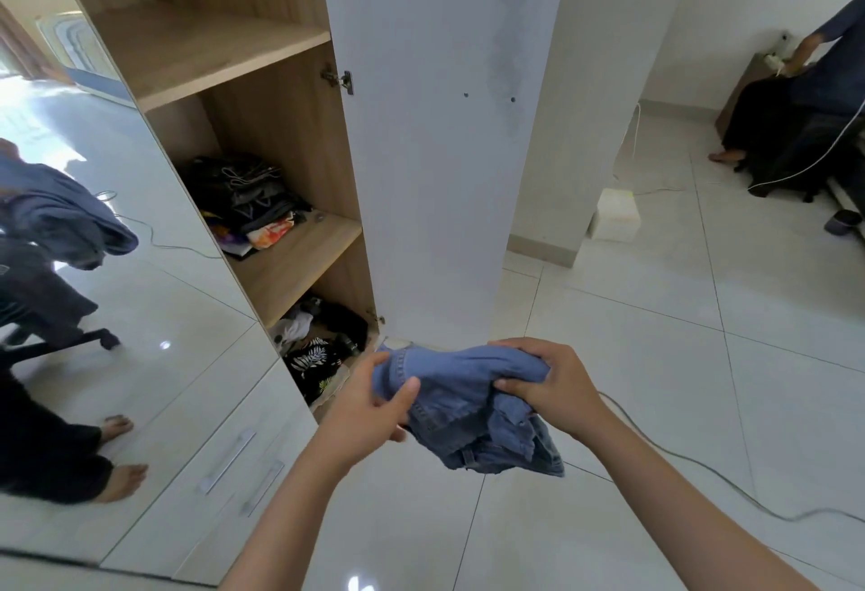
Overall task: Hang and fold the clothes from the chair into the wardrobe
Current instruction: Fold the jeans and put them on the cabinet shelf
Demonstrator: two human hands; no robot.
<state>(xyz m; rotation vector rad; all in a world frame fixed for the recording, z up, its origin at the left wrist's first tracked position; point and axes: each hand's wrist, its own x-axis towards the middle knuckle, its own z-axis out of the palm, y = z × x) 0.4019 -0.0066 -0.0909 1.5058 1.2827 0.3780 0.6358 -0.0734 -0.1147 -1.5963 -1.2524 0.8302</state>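
A bunched blue denim garment hangs between both my hands in front of the open wardrobe. My left hand grips its left end, thumb on top of the cloth. My right hand grips its right end with curled fingers. The wardrobe's white door stands open just behind the garment. Folded dark clothes lie on the middle shelf, and loose clothes fill the bottom compartment. The mirror on the left reflects the chair with clothes draped over it.
The upper shelf is bare wood. Drawer fronts with handles sit below the mirror door. A grey cable runs across the tiled floor at right. A white box stands by the wall, and another person sits at far right.
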